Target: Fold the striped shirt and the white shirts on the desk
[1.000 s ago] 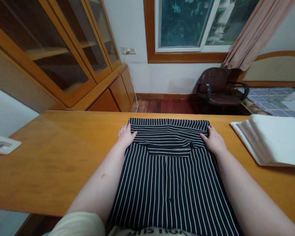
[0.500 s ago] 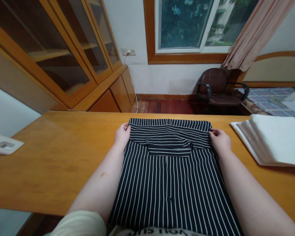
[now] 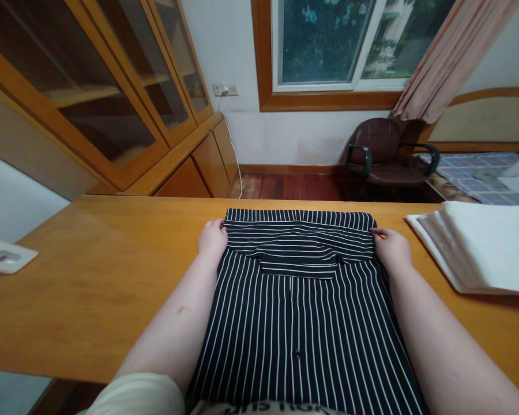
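Note:
A black shirt [image 3: 259, 323] with white stripes lies spread on the wooden table, its lower end running under my body. Its stripes run sideways across the upper part and lengthwise below. Buttons run down the middle, under a flat flap that looks like a collar. My left hand [image 3: 213, 239] pinches the cloth at the far left corner. At the far right corner my right hand [image 3: 391, 249] grips the edge between thumb and fingers. Both hands rest near the tabletop, and the far edge is stretched between them.
White folded sheets [image 3: 488, 245] are stacked on the table [image 3: 90, 288] at the right. A white object [image 3: 8, 255] juts in at the left edge. Beyond the table stand a glass-doored cabinet [image 3: 181, 178], an office chair [image 3: 378, 150] and a bed [image 3: 462, 167].
My hands have moved slightly apart, the left one to the left and the right one to the right. The shirt's far edge is a little wider.

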`<state>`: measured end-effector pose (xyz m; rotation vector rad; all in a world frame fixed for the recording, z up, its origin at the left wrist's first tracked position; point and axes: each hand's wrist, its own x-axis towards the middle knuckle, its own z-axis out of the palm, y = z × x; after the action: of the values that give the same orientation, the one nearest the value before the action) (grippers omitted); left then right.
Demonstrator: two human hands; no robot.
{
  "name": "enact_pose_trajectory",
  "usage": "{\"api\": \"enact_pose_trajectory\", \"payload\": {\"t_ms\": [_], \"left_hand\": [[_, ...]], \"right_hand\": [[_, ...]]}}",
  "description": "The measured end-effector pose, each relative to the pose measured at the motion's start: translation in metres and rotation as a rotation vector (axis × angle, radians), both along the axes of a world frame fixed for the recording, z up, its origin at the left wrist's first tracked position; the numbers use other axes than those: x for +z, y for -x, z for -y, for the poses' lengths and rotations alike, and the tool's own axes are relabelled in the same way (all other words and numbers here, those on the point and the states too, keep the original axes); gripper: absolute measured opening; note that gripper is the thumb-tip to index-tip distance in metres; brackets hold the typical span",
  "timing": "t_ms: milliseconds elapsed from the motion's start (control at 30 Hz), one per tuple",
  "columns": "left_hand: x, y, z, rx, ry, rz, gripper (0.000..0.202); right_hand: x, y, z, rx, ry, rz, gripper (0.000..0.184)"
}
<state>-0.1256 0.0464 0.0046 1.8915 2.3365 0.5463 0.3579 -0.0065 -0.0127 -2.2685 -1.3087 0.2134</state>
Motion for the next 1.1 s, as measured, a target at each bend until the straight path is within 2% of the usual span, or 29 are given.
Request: {"api": "enact_pose_trajectory", "payload": {"t_ms": [67,133,200,267,367,467,533,633,700,767,833,900,1000,1100], "left_hand": [[0.001,-0.008,0.004,-0.056,-0.049,-0.078,0.042],[0.001,-0.017,0.008,-0.179,-0.064,-0.142,0.048],[0.0,-0.025,0.011,-0.336,-0.02,-0.191,0.054],[-0.004,-0.029,0.011,-0.439,0.083,-0.225,0.059],[-0.008,-0.03,0.01,-0.467,0.207,-0.258,0.062],[-0.008,-0.03,0.009,-0.469,0.228,-0.276,0.062],[-0.008,-0.03,0.009,-0.465,0.231,-0.272,0.063],[-0.008,-0.03,0.009,-0.462,0.231,-0.244,0.063],[-0.008,-0.03,0.009,-0.465,0.231,-0.225,0.063],[-0.009,-0.03,0.008,-0.463,0.231,-0.212,0.063],[-0.01,-0.029,0.008,-0.455,0.232,-0.203,0.063],[-0.01,-0.029,0.008,-0.45,0.232,-0.193,0.063],[-0.01,-0.029,0.008,-0.445,0.231,-0.186,0.063],[-0.01,-0.029,0.009,-0.443,0.23,-0.187,0.062]], "right_hand": [[0.001,0.003,0.0,0.052,0.029,0.069,0.036],[0.001,0.007,0.001,0.095,0.034,0.128,0.038],[0.003,0.011,0.003,0.104,0.043,0.164,0.039],[0.004,0.012,0.005,0.092,0.074,0.185,0.04],[0.009,0.013,0.01,0.018,0.14,0.248,0.045],[0.018,0.022,0.013,-0.03,0.146,0.302,0.055],[0.026,0.041,0.015,0.1,0.09,0.289,0.059],[0.033,0.088,0.016,0.508,0.01,0.25,0.059],[0.033,0.123,0.012,0.778,0.012,0.225,0.062],[0.029,0.152,0.003,0.933,0.043,0.205,0.068],[0.024,0.168,-0.013,0.936,0.069,0.214,0.072],[0.018,0.168,-0.032,0.846,0.097,0.255,0.073],[0.008,0.146,-0.055,0.699,0.17,0.335,0.07],[0.0,0.109,-0.063,0.64,0.218,0.381,0.07]]}}
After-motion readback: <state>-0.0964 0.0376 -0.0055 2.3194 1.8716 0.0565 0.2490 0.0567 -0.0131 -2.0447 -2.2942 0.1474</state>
